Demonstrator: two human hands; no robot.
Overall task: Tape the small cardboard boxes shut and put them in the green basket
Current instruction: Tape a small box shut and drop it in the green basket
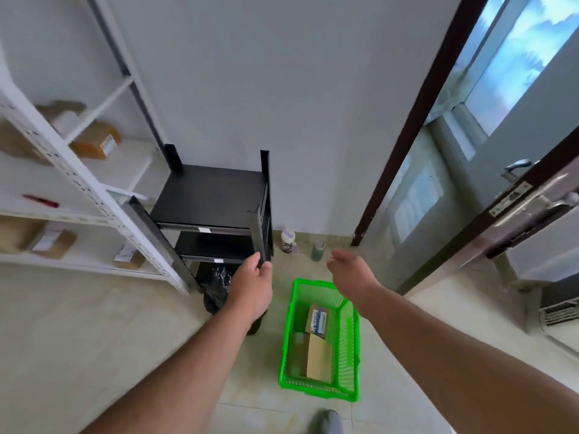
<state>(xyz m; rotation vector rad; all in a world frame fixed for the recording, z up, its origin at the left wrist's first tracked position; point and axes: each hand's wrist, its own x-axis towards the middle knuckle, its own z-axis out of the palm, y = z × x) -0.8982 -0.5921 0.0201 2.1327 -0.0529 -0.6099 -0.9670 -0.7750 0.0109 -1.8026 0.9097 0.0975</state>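
The green basket [348, 349] stands on the floor below my hands. Two small cardboard boxes lie in it: one with a printed label [318, 320] toward the far end, a plain brown one [319, 358] nearer me. My left hand [252, 283] hovers by the front leg of the black shelf unit [213, 195], fingers loosely curled, holding nothing. My right hand [351, 272] hangs over the basket's far rim, fingers relaxed and empty. More cardboard boxes [97, 142] sit on the white rack at the left.
A white metal rack [78, 180] fills the left side, with a red cutter [40, 201] on a shelf. A black bag [216, 286] sits under the black shelf unit. Two small bottles [288, 241] stand by the wall. An open door [513, 202] is at the right.
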